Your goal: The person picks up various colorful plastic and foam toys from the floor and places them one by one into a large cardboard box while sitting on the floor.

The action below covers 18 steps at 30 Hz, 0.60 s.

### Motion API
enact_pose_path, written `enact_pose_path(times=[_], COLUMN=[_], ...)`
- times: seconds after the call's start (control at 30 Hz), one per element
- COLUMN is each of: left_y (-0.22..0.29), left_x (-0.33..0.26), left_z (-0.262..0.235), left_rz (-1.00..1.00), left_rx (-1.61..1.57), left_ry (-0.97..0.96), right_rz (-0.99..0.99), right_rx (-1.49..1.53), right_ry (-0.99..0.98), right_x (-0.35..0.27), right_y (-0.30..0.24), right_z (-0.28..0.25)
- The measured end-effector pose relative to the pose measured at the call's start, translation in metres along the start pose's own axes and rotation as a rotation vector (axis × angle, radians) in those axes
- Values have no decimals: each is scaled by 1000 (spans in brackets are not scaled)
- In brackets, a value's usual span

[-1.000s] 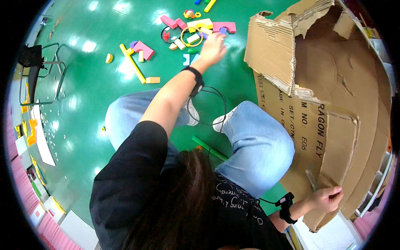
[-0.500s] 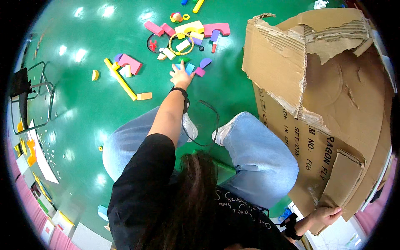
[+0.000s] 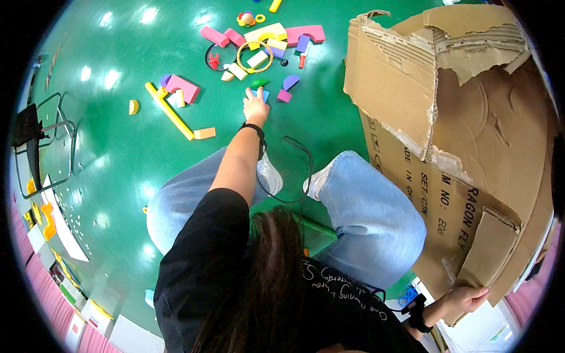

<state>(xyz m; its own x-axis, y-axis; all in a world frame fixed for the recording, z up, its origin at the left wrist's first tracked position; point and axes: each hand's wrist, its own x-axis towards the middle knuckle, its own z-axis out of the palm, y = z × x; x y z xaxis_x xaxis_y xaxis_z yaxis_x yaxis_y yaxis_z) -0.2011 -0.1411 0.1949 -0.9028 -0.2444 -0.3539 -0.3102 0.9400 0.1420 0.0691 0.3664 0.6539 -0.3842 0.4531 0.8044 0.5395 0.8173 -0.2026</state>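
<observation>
My left hand [image 3: 255, 107] reaches forward over my knees to the green floor, its fingers closed on a small light blue foam block [image 3: 264, 94], with a green piece [image 3: 258, 83] lying right beside it. A black band sits on that wrist. My right hand [image 3: 465, 297], low at the right, grips the bottom edge of a flap of the big torn cardboard box [image 3: 471, 135]. A pink block [image 3: 284, 96] and a purple half-round [image 3: 291, 82] lie just right of the left hand.
Several coloured foam blocks are scattered ahead: a long yellow bar [image 3: 169, 111], a pink arch [image 3: 305, 33], a yellow ring [image 3: 254, 57], an orange block [image 3: 204, 133]. A black wire chair frame [image 3: 44, 147] stands at the left. My jeans-clad legs [image 3: 371, 212] are folded under me.
My left hand has drawn back from the far cluster of blocks toward me, onto the light blue block. My right hand has kept its hold on the cardboard flap.
</observation>
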Motion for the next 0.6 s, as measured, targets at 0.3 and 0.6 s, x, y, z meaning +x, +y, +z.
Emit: enact_pose_path(times=[0.3, 0.6], left_y=[32, 206], left_x=[11, -91], left_z=[-42, -179], left_rz=[-68, 859], left_rx=[-522, -984], left_ry=[241, 352], right_rz=[-163, -273], right_rx=[-15, 22], right_ry=[-90, -1], right_x=[2, -5], right_y=[-16, -67], right_z=[10, 23])
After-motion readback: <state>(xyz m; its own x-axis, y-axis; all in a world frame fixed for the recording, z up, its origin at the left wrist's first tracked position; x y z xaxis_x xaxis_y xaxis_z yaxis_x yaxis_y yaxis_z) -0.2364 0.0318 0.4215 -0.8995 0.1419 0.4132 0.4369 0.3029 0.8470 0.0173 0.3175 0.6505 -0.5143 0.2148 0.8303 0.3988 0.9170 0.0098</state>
